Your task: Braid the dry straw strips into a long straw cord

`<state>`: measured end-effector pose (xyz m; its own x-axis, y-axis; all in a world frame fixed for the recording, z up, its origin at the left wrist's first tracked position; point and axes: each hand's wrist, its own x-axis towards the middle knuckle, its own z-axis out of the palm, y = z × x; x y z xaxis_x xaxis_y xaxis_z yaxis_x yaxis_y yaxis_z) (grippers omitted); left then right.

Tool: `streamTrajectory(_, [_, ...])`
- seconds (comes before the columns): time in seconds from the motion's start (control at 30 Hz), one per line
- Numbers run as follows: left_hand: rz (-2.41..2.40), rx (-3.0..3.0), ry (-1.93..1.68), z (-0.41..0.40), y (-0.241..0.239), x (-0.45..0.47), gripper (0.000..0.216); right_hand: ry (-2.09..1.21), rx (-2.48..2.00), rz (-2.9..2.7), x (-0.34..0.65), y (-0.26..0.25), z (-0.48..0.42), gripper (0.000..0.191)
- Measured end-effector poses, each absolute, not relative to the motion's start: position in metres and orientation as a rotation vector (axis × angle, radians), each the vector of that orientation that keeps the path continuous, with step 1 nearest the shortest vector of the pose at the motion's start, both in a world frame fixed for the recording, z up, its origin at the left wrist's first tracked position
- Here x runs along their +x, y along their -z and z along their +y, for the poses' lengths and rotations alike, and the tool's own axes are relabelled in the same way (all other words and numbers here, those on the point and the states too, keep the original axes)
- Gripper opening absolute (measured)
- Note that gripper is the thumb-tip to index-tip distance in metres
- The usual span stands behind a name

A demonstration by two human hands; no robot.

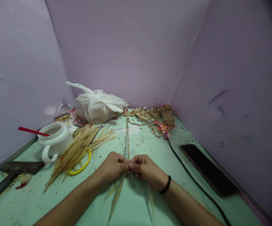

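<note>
A thin braided cord of dry straw-coloured leaf strips [127,138] runs from the back of the table toward me. Its near end is pinched by my left hand [115,166] and my right hand [142,168], whose fingertips almost meet. Both hands are closed, thumbs pressed against the fingers. Loose flat strips [117,196] hang down below the grip and spread toward the table's front. A black band [166,185] circles my right wrist. The exact spot where the strips cross is hidden by my fingers.
Left of my hands lie dry leaf strips [79,147], a yellow ring-shaped handle [82,168], a white pot [56,141] with a red stick, and a dark-bladed tool [23,167]. Behind stand a white plastic bag [98,106] and finished braids [147,114]. A phone [207,168] and black cable [189,168] lie right.
</note>
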<state>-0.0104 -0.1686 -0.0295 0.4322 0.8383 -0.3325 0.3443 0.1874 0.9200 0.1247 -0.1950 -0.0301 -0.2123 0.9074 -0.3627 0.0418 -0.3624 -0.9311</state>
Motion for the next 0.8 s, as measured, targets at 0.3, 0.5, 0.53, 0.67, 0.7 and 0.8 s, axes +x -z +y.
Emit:
streamTrajectory(0.3, [1.199, 1.683, -0.286, -0.163, 0.028, -0.025, 0.018, -1.581, -1.408, -1.179, 0.125, 0.033, -0.192, 0.006])
streamTrajectory(0.5, [1.106, 1.682, -0.134, -0.157, 0.012, -0.039, 0.015, -1.603, -1.373, -1.15, 0.123, 0.034, -0.192, 0.007])
streamTrajectory(0.53, [1.098, 1.667, -0.126, -0.156, 0.009, -0.04, 0.015, -1.593, -1.377, -1.153, 0.123, 0.035, -0.192, 0.007])
streamTrajectory(0.67, [1.093, 1.621, -0.132, -0.161, 0.003, -0.035, 0.012, -1.57, -1.388, -1.17, 0.122, 0.036, -0.192, 0.006])
streamTrajectory(0.7, [1.096, 1.651, -0.138, -0.165, 0.003, -0.032, 0.013, -1.575, -1.382, -1.166, 0.122, 0.037, -0.193, 0.006])
streamTrajectory(0.8, [1.216, 1.934, -0.185, -0.185, 0.007, -0.017, 0.019, -1.573, -1.373, -1.111, 0.121, 0.037, -0.193, 0.002])
